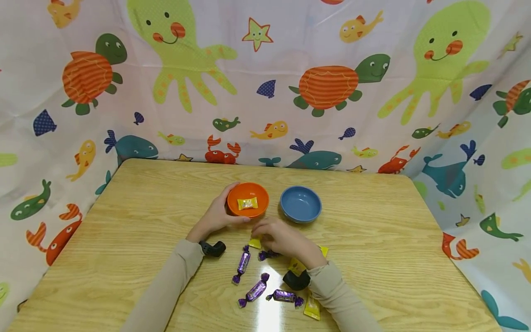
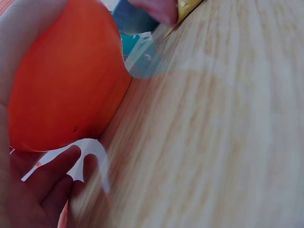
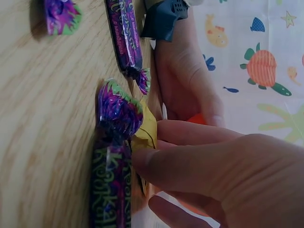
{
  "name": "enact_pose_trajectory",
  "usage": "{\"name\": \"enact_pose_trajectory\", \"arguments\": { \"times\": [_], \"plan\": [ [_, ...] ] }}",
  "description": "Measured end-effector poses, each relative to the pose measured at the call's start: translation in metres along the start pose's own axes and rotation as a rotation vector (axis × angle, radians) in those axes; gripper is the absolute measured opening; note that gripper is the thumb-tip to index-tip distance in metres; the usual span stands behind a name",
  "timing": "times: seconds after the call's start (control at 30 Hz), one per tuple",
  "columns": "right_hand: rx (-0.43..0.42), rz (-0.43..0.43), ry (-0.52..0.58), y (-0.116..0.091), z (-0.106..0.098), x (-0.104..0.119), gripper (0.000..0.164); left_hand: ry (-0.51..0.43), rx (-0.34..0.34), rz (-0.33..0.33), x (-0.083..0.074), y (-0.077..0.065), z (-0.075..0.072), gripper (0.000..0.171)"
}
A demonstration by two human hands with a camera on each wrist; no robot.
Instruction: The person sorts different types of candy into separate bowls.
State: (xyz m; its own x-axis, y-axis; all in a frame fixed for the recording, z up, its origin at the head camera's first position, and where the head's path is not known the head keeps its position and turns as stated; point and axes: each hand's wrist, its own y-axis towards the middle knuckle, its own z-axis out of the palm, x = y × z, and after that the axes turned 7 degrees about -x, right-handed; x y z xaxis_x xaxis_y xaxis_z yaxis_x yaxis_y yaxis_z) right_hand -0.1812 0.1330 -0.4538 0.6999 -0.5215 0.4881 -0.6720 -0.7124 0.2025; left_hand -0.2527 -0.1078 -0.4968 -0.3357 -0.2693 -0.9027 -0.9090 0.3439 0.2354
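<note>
My left hand (image 1: 217, 214) curves around the left side of an orange bowl (image 1: 249, 189), thumb along its near rim; the left wrist view shows fingers beside the bowl wall (image 2: 71, 80). Inside the bowl lies one yellow-wrapped candy (image 1: 247, 203). Just in front of the bowl, my right hand (image 1: 286, 237) pinches another yellow-wrapped candy (image 3: 146, 126) at the table, between thumb and fingers. A purple-wrapped candy (image 3: 111, 175) lies right beside it, partly under the hand in the head view.
A blue bowl (image 1: 300, 214) stands right of the orange one. More purple candies (image 1: 256, 289) lie nearer the table's front. Yellow candies (image 1: 312, 308) lie by the right forearm, some partly covered by it. A patterned curtain (image 1: 265, 124) hangs behind the table (image 1: 381, 230).
</note>
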Motion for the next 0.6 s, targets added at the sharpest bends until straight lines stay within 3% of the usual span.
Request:
{"name": "enact_pose_trajectory", "arguments": {
  "times": [0.17,0.6],
  "plan": [
    [-0.035,-0.007,-0.01,0.0,0.002,-0.001,0.026,0.012,0.01,0.01,-0.027,-0.007,-0.003,0.101],
    [-0.034,0.015,0.007,0.003,0.004,-0.002,0.018,0.006,0.022,-0.024,-0.028,-0.008,-0.006,0.103]
  ]
}}
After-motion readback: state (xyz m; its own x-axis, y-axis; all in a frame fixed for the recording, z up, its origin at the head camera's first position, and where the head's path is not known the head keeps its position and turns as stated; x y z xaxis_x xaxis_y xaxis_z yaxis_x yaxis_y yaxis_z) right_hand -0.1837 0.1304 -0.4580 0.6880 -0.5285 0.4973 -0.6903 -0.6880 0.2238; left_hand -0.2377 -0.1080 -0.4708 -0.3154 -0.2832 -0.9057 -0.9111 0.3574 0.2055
